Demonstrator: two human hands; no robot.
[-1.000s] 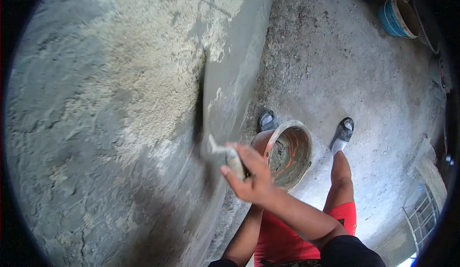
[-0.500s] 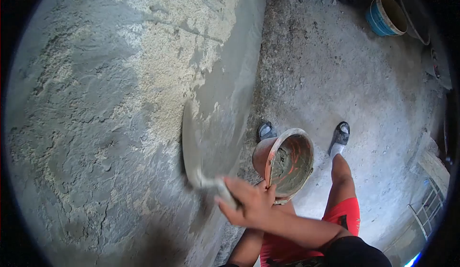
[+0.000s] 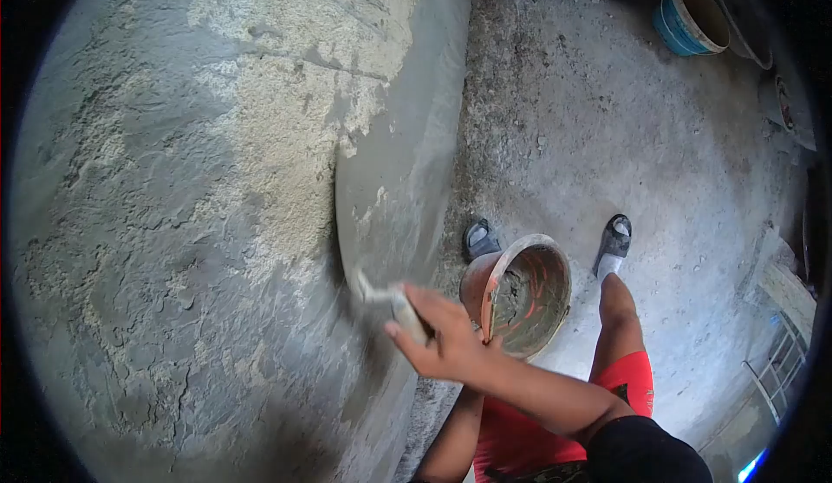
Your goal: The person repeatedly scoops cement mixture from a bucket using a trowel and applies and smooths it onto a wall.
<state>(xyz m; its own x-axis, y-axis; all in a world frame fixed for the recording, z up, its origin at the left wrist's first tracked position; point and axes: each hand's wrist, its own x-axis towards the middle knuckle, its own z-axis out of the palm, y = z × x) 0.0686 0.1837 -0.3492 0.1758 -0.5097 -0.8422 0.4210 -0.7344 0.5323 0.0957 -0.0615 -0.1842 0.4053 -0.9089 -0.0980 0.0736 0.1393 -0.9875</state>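
Observation:
My right hand [image 3: 440, 336] is closed around the handle of a plastering trowel [image 3: 409, 311]. The trowel's long blade lies against the wall [image 3: 156, 249], at the border between wet grey plaster and a rough, paler patch. Behind my right forearm, my left hand [image 3: 491, 343] grips the near rim of a reddish bucket [image 3: 477, 285]; most of that hand is hidden. The bucket is tilted and holds grey mortar [image 3: 522, 314], with orange streaks showing on its inner side.
My sandalled feet [image 3: 614, 239] stand on the dusty concrete floor [image 3: 555, 136] on either side of the bucket. Blue buckets [image 3: 680, 28] stand at the far end. A metal frame [image 3: 777, 366] and a board [image 3: 787, 299] lie at the right.
My right hand and the trowel have moved a little up the picture along the wall. The bucket stays in my left hand, nearly unmoved. The view has shifted slightly.

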